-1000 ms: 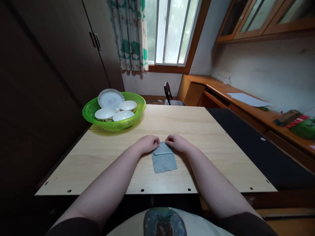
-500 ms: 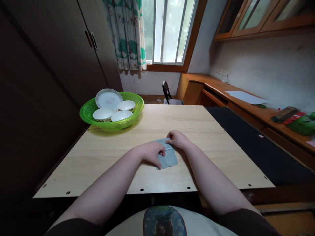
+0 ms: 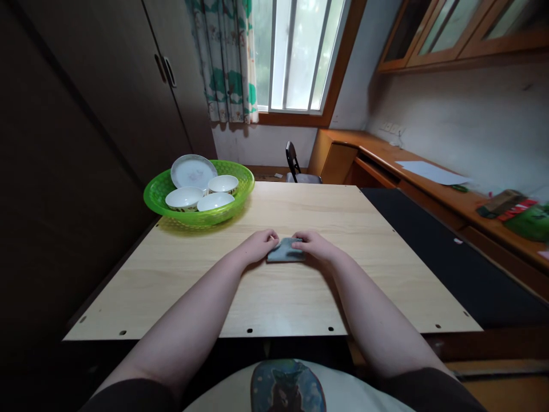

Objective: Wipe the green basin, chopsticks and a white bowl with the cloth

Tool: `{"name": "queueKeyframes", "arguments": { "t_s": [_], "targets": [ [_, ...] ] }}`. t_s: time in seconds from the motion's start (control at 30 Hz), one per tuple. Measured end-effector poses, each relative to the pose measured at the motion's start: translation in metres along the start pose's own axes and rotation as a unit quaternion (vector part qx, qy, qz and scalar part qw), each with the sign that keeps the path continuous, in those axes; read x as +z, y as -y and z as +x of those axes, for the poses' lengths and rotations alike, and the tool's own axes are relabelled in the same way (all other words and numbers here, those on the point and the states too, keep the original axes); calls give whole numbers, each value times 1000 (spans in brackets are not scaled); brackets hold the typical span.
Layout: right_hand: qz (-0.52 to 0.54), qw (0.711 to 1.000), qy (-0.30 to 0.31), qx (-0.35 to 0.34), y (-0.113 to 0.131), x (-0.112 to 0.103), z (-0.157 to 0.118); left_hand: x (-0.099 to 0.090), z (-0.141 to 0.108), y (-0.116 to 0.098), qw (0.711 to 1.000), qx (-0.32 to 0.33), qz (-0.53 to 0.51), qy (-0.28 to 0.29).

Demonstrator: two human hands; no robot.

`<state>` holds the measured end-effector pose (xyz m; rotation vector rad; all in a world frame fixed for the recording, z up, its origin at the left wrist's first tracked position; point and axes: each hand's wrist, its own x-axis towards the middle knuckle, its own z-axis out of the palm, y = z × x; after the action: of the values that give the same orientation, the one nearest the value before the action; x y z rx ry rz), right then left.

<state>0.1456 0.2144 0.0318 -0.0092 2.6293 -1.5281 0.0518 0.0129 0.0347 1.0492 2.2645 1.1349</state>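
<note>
A grey-blue cloth (image 3: 285,252), folded into a small flat rectangle, lies on the pale wooden tabletop (image 3: 206,286). My left hand (image 3: 259,245) pinches its far left corner, fingers closed on the edge. At the opposite side, my right hand (image 3: 312,245) grips the far right corner between thumb and fingers. Both forearms rest low over the board, and the cloth's near edge lies between them in plain sight.
A green plastic basket (image 3: 156,191) at the far left holds a plate (image 3: 194,170) and white bowls (image 3: 185,198). Beyond the table stands a folding chair (image 3: 295,163). Along the right runs a wooden desk (image 3: 369,140) with a paper sheet (image 3: 433,171).
The cloth's near part has been folded over away from me, so it looks smaller. My left hand has moved from its near left side up to the far left corner.
</note>
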Motion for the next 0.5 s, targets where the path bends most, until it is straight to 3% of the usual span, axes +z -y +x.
{"name": "queueKeyframes", "arguments": {
  "t_s": [0.13, 0.27, 0.4, 0.5],
  "targets": [
    [-25, 998, -40, 31, -7, 4, 6, 3, 1, 4, 999, 1, -26, 36],
    [-77, 994, -71, 44, -8, 5, 8, 6, 2, 9, 999, -6, 15, 41],
    [-100, 994, -39, 30, -5, 3, 4, 5, 4, 12, 997, 6, 42, 59],
    [-116, 993, -13, 30, -6, 3, 3, 4, 5, 11, 999, 15, 42, 29]
  ]
}}
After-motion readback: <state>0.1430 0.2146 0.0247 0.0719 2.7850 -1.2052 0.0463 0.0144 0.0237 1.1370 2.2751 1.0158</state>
